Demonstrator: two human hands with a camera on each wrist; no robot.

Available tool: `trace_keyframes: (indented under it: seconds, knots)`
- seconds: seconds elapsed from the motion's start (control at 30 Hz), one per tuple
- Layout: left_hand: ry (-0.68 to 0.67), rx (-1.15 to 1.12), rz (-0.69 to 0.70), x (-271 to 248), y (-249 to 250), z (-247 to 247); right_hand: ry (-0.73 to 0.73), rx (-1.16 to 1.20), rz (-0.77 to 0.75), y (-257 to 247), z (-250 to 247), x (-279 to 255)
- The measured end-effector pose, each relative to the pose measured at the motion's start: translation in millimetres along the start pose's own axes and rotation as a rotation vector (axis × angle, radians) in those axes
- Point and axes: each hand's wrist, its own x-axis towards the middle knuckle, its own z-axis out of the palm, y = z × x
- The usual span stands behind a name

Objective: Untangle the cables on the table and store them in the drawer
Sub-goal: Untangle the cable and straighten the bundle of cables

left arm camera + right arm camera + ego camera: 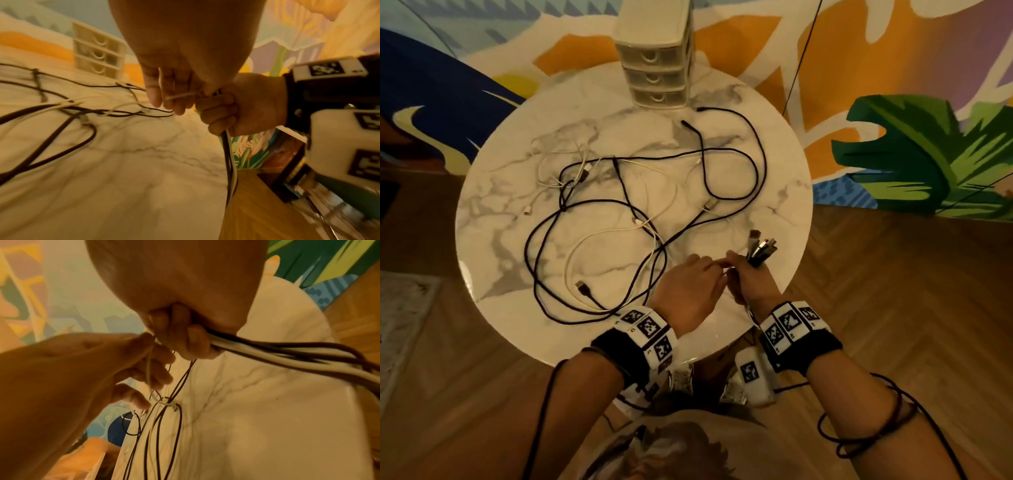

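Black and white cables lie tangled across the round marble table. My right hand grips a bundle of cable ends at the table's near right, with the plugs sticking up past the fist. In the right wrist view the bundle trails out of my right hand. Just left of it, my left hand pinches a thin white cable between thumb and fingers; the same strand runs down to the tangle. A cream three-drawer unit stands at the far edge, all drawers shut.
The table's rim curves just right of my hands, with wooden floor beyond. A thin black cord hangs behind the table on the right. A colourful mural fills the background. Bundled cable lengths hang below my right fist.
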Motion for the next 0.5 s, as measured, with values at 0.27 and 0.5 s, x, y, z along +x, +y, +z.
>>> trace_keyframes:
  seconds: [0.27, 0.5]
  knots:
    - [0.005, -0.033, -0.24, 31.3, -98.5, 4.5, -0.065, 0.048, -0.077, 1.1, -8.8, 1.6]
    - [-0.22, 0.284, -0.299, 68.3, -91.1, 17.9, -0.032, -0.056, -0.12, 2.8, -11.0, -3.0]
